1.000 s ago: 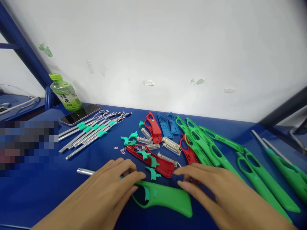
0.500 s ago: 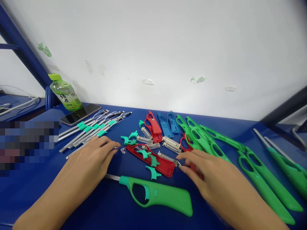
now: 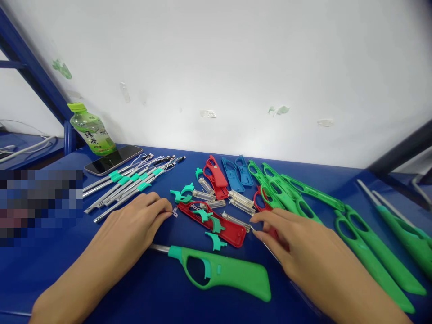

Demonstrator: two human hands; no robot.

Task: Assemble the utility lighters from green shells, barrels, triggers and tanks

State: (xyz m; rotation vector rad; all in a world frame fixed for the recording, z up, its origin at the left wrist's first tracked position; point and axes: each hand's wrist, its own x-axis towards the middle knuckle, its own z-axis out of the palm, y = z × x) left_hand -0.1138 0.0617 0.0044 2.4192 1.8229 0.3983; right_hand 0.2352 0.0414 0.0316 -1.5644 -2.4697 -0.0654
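My left hand (image 3: 143, 218) is closed in a pinch, its fingertips down at some tiny pale plastic pieces (image 3: 175, 212); whatever lies between the fingers is hidden. In my right hand (image 3: 292, 238) is a thin metal tool (image 3: 272, 253), its shaft running below the thumb and partly covered by the hand. Below and between both hands lies a green gas lighter (image 3: 232, 274) with a metal barrel. Beyond it, a red half shell (image 3: 232, 234) holds teal triggers (image 3: 216, 225). Clear fuel tanks (image 3: 241, 202) lie close to my right fingertips.
Metal barrels with wires (image 3: 128, 184) lie at left, near a phone (image 3: 113, 160) and a green-capped bottle (image 3: 92, 130). Red (image 3: 218, 175) and blue shells (image 3: 232, 175) lie at the back. Green shells (image 3: 283, 193) and more green lighters (image 3: 401, 238) fill the right side.
My left fingertips have moved slightly right, onto the tiny pale pieces. My right hand stays almost in place, with more of the metal shaft showing beneath it.
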